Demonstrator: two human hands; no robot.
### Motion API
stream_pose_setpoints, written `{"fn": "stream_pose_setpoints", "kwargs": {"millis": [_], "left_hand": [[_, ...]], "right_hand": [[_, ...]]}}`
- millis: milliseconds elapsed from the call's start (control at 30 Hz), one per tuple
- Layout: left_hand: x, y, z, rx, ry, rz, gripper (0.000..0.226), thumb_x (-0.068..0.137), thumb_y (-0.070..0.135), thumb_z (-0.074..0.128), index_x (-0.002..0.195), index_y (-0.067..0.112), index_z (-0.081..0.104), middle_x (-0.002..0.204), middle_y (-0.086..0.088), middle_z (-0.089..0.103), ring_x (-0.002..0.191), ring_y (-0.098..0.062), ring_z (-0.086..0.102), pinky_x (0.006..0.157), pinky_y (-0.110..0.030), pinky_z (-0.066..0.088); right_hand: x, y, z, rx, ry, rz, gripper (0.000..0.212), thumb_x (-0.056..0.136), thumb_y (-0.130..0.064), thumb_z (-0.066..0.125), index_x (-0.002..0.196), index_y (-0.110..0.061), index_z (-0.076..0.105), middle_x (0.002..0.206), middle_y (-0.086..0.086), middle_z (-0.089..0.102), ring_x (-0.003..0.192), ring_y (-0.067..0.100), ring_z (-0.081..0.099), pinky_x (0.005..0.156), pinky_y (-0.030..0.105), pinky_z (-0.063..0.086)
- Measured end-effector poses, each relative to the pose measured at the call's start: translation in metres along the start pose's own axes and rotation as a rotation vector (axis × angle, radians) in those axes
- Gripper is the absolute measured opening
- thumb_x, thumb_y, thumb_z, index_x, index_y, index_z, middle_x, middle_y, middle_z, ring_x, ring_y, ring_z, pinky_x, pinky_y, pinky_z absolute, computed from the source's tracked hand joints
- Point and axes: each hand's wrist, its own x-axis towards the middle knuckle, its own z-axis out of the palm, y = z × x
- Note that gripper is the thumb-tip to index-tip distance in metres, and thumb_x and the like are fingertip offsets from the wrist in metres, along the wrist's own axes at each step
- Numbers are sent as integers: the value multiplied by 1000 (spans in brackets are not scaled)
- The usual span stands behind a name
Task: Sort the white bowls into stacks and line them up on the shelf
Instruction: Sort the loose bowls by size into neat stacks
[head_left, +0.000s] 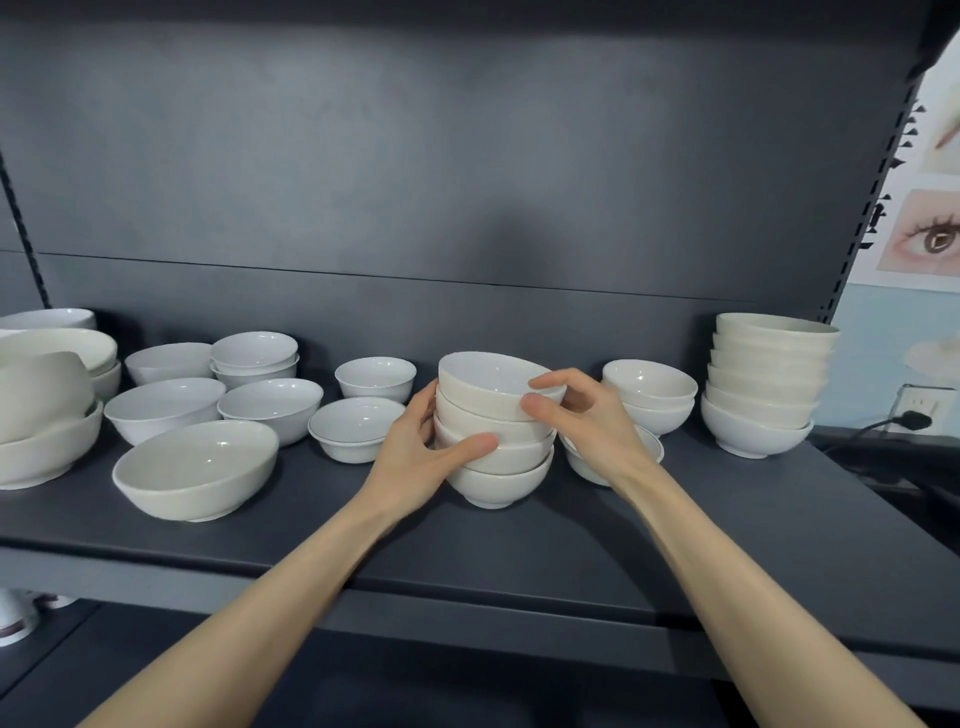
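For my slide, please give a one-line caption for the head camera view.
Left hand grips a stack of four bowls on the shelf while right hand pinches the tilted top bowl.

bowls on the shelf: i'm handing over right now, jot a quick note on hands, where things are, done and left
Left hand grips the side of the middle stack, four bowls. Right hand holds the rim of its top bowl, which sits tilted, not yet seated.
Done: tall stack at the shelf's right end, a two-bowl stack beside it.
Left: seat the top bowl; loose bowls on the left and centre of the shelf are unsorted; stacks not yet in a row.
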Motion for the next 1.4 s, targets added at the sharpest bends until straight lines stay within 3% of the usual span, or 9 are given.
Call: {"fn": "stream_pose_setpoints", "kwargs": {"millis": [133, 300, 433, 600, 733, 833, 1067, 1233, 1400], "left_hand": [[-2, 0, 2, -26, 5, 20, 79, 64, 25, 79, 137, 17, 47, 125, 15, 63, 114, 0, 60, 85, -11, 48], [-4, -1, 3, -38, 11, 23, 77, 70, 20, 77, 139, 14, 44, 128, 11, 61, 115, 0, 59, 87, -12, 48], [-4, 0, 3, -40, -3, 25, 73, 74, 16, 76, 139, 15, 44, 130, 10, 60, 116, 1, 58, 88, -12, 47], [0, -5, -3, -23, -28, 13, 62, 77, -1, 75, 131, 18, 50, 126, 11, 61, 109, 7, 60, 84, -10, 48], [2, -10, -5, -12, 3, -14, 56, 73, 1, 78, 120, 21, 55, 117, 15, 64, 107, 5, 61, 83, -10, 49], [3, -12, -6, -43, 17, -29, 60, 73, -1, 78, 126, 11, 53, 119, 9, 64, 112, -4, 61, 88, -14, 51], [3, -16, -7, -83, 14, -36, 62, 70, -1, 80, 125, 10, 54, 122, 5, 65, 113, -9, 63, 93, -21, 52], [3, -17, -8, -109, 1, -35, 59, 68, 1, 82, 118, 18, 56, 119, 8, 65, 109, -4, 64, 84, -17, 52], [2, -17, -7, -115, -12, -40, 59, 67, 8, 82, 117, 22, 55, 122, 9, 64, 110, -1, 63, 85, -16, 51]], "right_hand": [[2, 2, 0, -21, 8, -13, 31, 68, -36, 82, 93, -27, 67, 101, 2, 69, 96, 16, 62, 83, 29, 47], [2, -2, 0, -48, 1, -12, 30, 71, -33, 81, 96, -26, 65, 106, 0, 68, 102, 19, 61, 86, 30, 48], [0, -9, -3, -44, -61, 32, 43, 75, -24, 79, 114, -20, 60, 118, 3, 63, 111, 19, 58, 87, 24, 48], [-2, -7, -12, -104, -155, 56, 62, 68, -20, 85, 122, -28, 56, 124, 1, 61, 115, 18, 58, 97, 28, 48], [-2, -8, -9, -65, -108, 30, 60, 66, -10, 85, 119, -21, 59, 119, 3, 64, 111, 19, 60, 87, 20, 52], [-2, -7, -8, -62, -86, 34, 60, 63, -12, 87, 115, -24, 61, 119, 1, 64, 111, 19, 61, 91, 26, 51], [0, -8, -6, -59, -55, 31, 62, 57, -15, 90, 112, -27, 63, 119, 2, 63, 111, 20, 60, 91, 29, 52], [-1, -9, -5, -61, -51, 22, 62, 58, -14, 89, 112, -26, 63, 119, 2, 64, 111, 19, 61, 88, 26, 52], [-2, -10, -5, -69, -52, 11, 63, 59, -13, 89, 115, -25, 62, 118, 1, 63, 111, 19, 60, 85, 21, 52]]}}
